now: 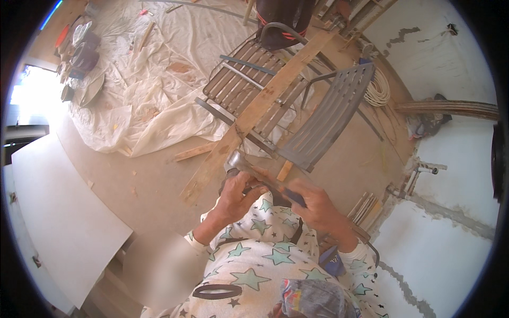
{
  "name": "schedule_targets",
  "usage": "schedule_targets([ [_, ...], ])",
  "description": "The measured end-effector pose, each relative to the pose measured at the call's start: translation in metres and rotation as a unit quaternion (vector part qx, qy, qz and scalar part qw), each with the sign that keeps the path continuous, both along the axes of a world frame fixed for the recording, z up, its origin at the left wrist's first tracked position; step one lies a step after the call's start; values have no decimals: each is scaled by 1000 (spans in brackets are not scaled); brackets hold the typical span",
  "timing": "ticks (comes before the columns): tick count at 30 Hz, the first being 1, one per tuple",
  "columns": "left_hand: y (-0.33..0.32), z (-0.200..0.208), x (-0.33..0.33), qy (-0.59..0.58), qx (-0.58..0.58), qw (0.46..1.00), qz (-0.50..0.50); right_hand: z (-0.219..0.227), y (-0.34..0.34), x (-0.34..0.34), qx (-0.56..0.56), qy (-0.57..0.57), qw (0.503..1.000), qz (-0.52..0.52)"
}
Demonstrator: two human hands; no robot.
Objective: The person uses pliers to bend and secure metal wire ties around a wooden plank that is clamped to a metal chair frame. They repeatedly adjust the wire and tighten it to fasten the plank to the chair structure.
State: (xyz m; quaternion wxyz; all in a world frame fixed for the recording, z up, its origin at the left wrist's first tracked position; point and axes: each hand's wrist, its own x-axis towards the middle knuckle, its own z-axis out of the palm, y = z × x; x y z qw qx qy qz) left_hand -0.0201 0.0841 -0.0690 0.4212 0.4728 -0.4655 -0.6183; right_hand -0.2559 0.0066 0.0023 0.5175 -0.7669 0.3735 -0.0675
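Note:
My right hand is closed round the handle of a hammer, which slants up and left with its metal head foremost. Just below the head, my left hand has its fingers curled in. A small dark piece shows by those fingers, partly covered by the hammer head, and its kind is not clear. Beyond both hands a long wooden plank runs from near my knees toward the far right. It lies across the slatted seat of a metal bench, beside a grey slatted backrest.
Crumpled plastic sheeting covers the floor at the far left. Buckets stand beyond it. A large pale panel is at the left. Coiled cable hangs by the right wall, where pipes stick out. Wood strips lean near my right arm.

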Motion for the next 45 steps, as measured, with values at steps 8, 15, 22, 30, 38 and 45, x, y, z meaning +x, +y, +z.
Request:
schedule_targets([
  [8, 16, -6, -23, -89, -58, 987, 122, -27, 13, 16, 356, -110, 921, -115],
  [15, -3, -76, 44, -377, -21, 890, 256, -44, 15, 11, 300, -84, 940, -135],
  [22, -60, -117, 38, -500, 28, 852, 151, -65, 17, 13, 153, -23, 981, -118],
  [30, -76, -137, 25, -406, 61, 903, 123, -87, 37, -4, 182, -9, 971, -156],
  [38, -62, -167, 15, -359, 6, 903, 236, -107, 39, -6, 155, 18, 971, -179],
  [45, -67, -158, 18, -422, 6, 885, 196, -120, 42, -14, 146, 36, 972, -179],
])
